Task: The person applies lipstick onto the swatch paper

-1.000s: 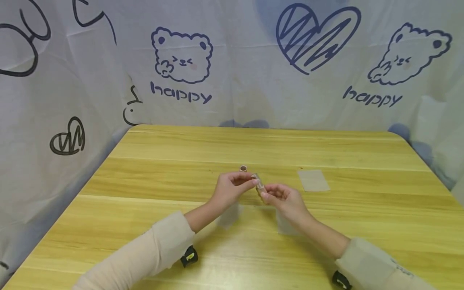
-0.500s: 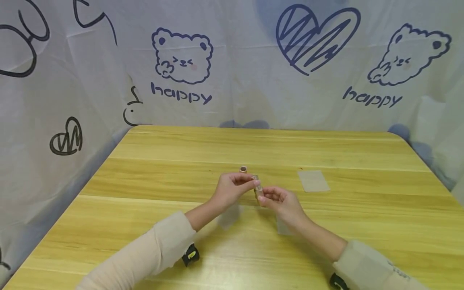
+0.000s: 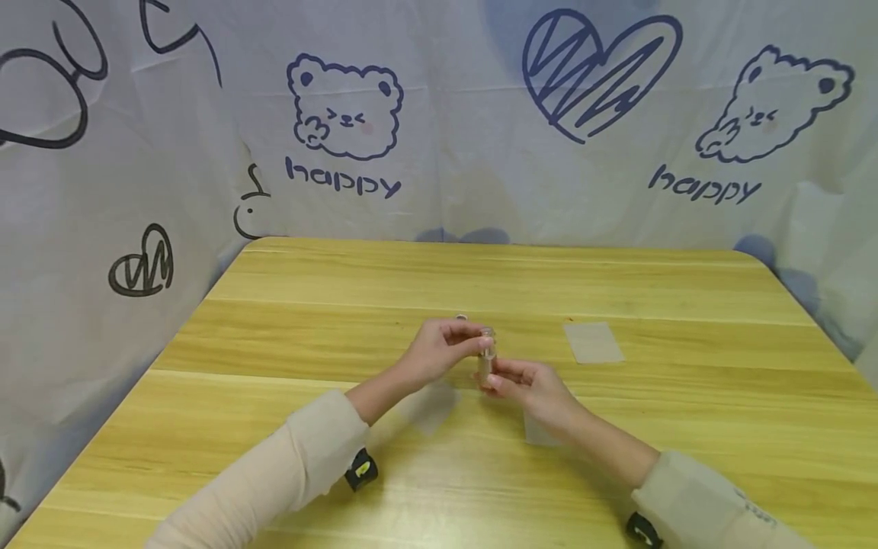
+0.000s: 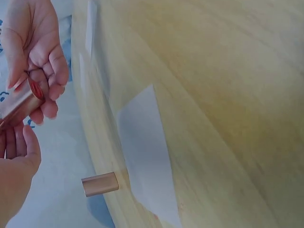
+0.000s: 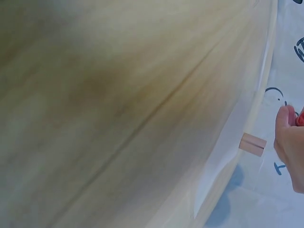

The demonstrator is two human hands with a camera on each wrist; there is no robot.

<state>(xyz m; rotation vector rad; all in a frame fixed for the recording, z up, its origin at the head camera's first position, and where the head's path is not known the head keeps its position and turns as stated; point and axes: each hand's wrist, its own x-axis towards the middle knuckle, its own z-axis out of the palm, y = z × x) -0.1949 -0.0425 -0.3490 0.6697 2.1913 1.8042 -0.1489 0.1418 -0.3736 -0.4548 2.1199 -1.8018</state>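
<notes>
A rose-gold tube that looks like a lipstick (image 3: pixel 485 371) is held nearly upright between both hands, above the middle of the table. My left hand (image 3: pixel 439 352) pinches its clear, shiny upper part between thumb and fingers. Lower down, my right hand (image 3: pixel 538 393) grips the brownish base. In the left wrist view the tube (image 4: pixel 21 104) shows a red end beside the right hand's fingers. A hollow rose-gold cap (image 4: pixel 99 184) stands on the table behind the left hand, mostly hidden in the head view. The right wrist view catches the right hand (image 5: pixel 290 142) at its edge.
A square pale sheet (image 3: pixel 593 342) lies right of the hands on the wooden table (image 3: pixel 329 305). Two more pale sheets lie nearer, one below the left wrist, the other (image 3: pixel 539 431) partly under the right hand. Printed cloth (image 3: pixel 466 152) hangs behind the table.
The lipstick has swung from a slant to nearly upright. My right hand has shifted slightly down and left with its base. The left hand now covers more of the cap in the head view.
</notes>
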